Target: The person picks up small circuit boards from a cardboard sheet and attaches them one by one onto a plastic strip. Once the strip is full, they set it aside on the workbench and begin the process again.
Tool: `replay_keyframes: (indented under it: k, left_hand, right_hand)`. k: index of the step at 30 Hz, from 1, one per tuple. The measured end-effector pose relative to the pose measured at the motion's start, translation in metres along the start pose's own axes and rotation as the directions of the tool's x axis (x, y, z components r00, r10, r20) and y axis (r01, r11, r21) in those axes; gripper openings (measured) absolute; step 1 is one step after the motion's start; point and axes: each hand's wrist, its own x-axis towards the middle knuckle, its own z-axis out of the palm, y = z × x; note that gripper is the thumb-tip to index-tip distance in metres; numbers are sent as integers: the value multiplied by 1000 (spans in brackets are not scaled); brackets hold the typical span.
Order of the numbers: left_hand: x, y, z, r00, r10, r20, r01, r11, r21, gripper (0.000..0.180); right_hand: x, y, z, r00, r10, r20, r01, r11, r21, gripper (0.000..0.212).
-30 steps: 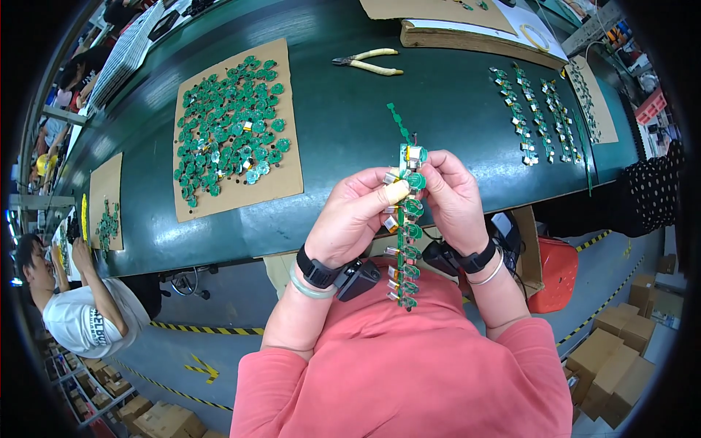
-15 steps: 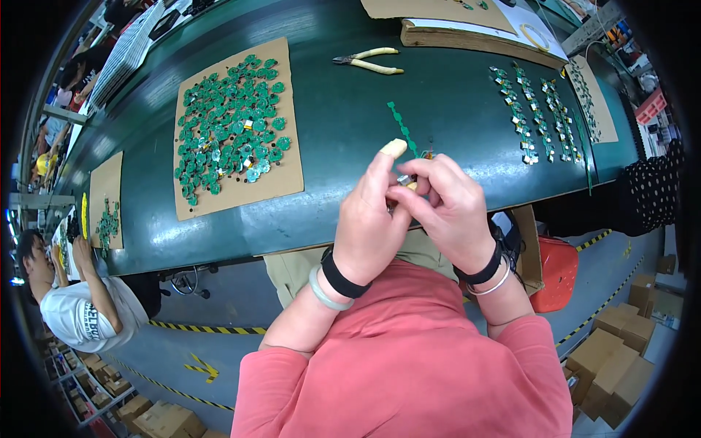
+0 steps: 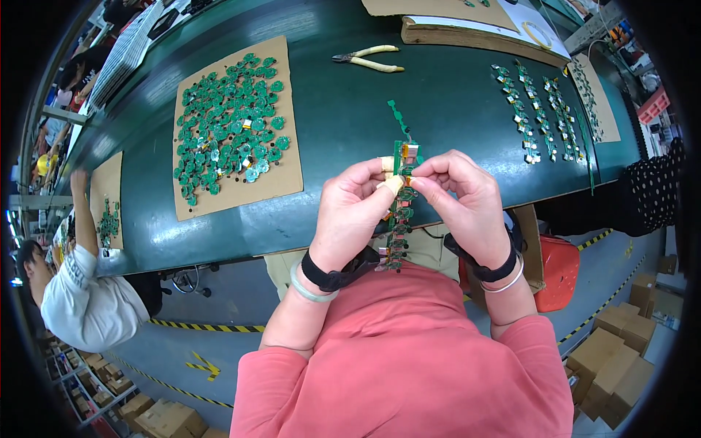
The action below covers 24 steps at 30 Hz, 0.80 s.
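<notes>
Between my hands is a long strip of small green circuit boards (image 3: 398,228) with metal parts, its lower end hanging down past the table edge. My left hand (image 3: 354,204) pinches the strip from the left; its thumb and a finger wear pale yellow finger covers. From the right, my right hand (image 3: 460,191) pinches the same strip with thumb and forefinger, close to an orange piece. A silver part (image 3: 410,151) shows at the strip's upper end. Just beyond, a thin bare green strip (image 3: 396,113) lies on the table.
Cardboard heaped with round green boards (image 3: 295,164) lies to the left. Yellow-handled cutting pliers (image 3: 369,58) rest at the back. Several finished-looking board strips (image 3: 517,113) lie in rows on the right. At far left a co-worker (image 3: 95,299) reaches over another cardboard sheet (image 3: 108,175).
My hands have turned and drawn apart slightly, so the board strip between them now shows along its length. The co-worker's arm has stretched farther forward over the table.
</notes>
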Motion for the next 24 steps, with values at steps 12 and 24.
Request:
replay_keyframes:
  k: [12, 24]
  left_hand:
    - [2, 1, 0, 996, -66, 58, 74, 987, -142, 26]
    - [3, 7, -6, 979, -118, 166, 152, 965, -213, 28]
  right_hand:
    - [0, 7, 3, 995, -97, -27, 96, 994, -47, 11]
    - [-2, -2, -5, 954, 246, 170, -292, 892, 346, 10]
